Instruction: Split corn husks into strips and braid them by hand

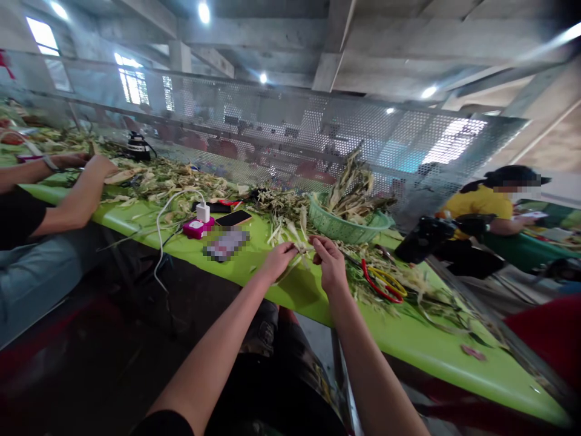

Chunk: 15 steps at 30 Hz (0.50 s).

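My left hand (278, 261) and my right hand (330, 261) are close together over the near edge of the green table (408, 339). Both pinch a pale strip of dried husk (300, 247) stretched between them. Loose husk scraps (290, 224) lie on the table just beyond my fingers. A green plastic basket (345, 227) heaped with dried husks stands right behind my hands.
Red and yellow rings (384, 283) lie to the right of my right hand. Two phones (232, 218), a white charger on a pink box (200, 223) and a cable sit to the left. A co-worker's arms (68, 194) rest on the table at far left. A person in yellow (481, 209) sits beyond a perforated metal screen (318, 139).
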Each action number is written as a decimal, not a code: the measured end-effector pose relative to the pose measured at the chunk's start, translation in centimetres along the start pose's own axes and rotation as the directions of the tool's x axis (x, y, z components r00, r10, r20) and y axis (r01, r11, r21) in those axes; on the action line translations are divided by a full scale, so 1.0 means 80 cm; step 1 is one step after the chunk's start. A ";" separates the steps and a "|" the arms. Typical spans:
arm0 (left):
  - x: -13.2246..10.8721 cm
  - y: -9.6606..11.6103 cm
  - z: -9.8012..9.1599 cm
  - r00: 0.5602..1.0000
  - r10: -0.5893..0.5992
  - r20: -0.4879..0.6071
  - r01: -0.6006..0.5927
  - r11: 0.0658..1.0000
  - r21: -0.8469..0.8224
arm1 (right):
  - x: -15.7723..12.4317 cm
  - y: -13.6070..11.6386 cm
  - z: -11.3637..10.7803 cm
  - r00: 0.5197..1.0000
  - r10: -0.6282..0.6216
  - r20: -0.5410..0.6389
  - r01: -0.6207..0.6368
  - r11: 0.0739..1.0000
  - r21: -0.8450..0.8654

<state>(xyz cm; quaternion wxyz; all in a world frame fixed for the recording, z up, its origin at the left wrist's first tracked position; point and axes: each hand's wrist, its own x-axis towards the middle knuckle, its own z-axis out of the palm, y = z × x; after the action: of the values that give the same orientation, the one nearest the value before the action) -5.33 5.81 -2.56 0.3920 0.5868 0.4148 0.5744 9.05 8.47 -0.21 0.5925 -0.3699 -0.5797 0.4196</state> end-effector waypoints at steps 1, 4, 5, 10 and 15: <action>-0.001 0.001 0.000 1.000 -0.018 -0.026 0.017 1.000 -0.025 | 0.000 0.000 0.000 1.000 0.003 0.024 -0.002 1.000 -0.022; -0.002 0.003 -0.001 0.999 -0.043 -0.027 0.041 0.997 -0.073 | 0.002 0.005 -0.001 0.999 -0.005 0.042 0.007 0.998 -0.061; -0.002 0.003 0.000 0.999 -0.038 -0.011 0.037 0.996 -0.081 | 0.003 0.007 -0.002 0.999 -0.020 0.027 0.022 0.998 -0.064; 0.000 -0.001 0.001 0.998 -0.022 0.060 0.027 0.995 -0.095 | 0.007 0.012 -0.004 0.990 -0.086 -0.111 0.077 0.994 -0.078; 0.001 -0.005 -0.001 0.992 -0.126 -0.027 0.119 0.978 -0.174 | 0.000 0.003 -0.005 0.977 -0.189 -0.098 0.170 0.970 -0.174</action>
<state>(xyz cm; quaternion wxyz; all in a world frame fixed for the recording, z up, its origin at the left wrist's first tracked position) -5.42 6.06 -2.92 0.4678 0.5130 0.4064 0.5940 9.44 8.61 -0.43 0.6276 -0.3869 -0.6087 0.2932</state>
